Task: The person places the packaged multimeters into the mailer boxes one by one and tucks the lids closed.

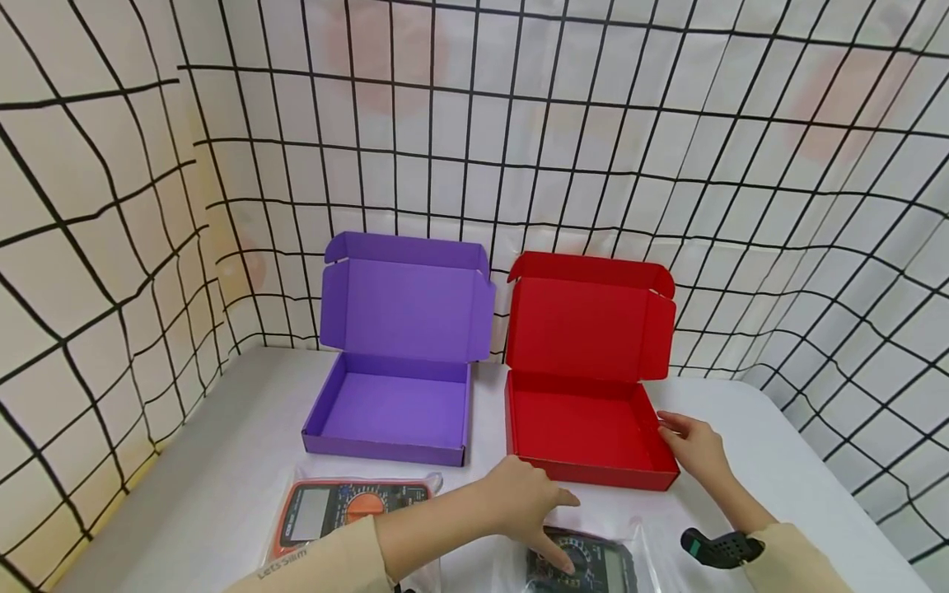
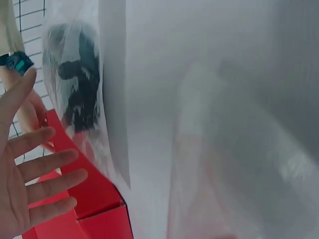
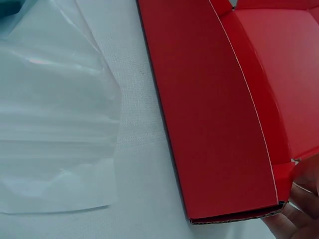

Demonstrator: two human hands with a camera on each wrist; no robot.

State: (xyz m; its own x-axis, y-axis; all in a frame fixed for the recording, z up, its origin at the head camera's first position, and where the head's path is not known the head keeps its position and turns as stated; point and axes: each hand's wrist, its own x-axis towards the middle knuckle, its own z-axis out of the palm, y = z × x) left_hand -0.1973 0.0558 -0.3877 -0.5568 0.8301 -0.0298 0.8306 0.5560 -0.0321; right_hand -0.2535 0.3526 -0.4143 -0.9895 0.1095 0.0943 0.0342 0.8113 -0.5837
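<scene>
My left hand [image 1: 522, 504], fingers spread, reaches over a black multimeter [image 1: 593, 564] in a clear plastic bag and holds nothing. In the left wrist view, the bagged black multimeter [image 2: 82, 74] appears beyond the spread fingers. At the right wall of the open red box [image 1: 578, 424] is my right hand [image 1: 697, 451]; its thumb and fingers pinch that wall. The right wrist view shows those fingers [image 3: 301, 199] at the box's corner. An orange-edged multimeter [image 1: 315, 511] in clear plastic lies at the left, partly hidden behind my left forearm.
An open purple box [image 1: 400, 408] stands left of the red one, its lid raised. Both boxes are on a white table [image 1: 222, 445]. White walls with a black grid [image 1: 460, 165] surround the table at the back and sides.
</scene>
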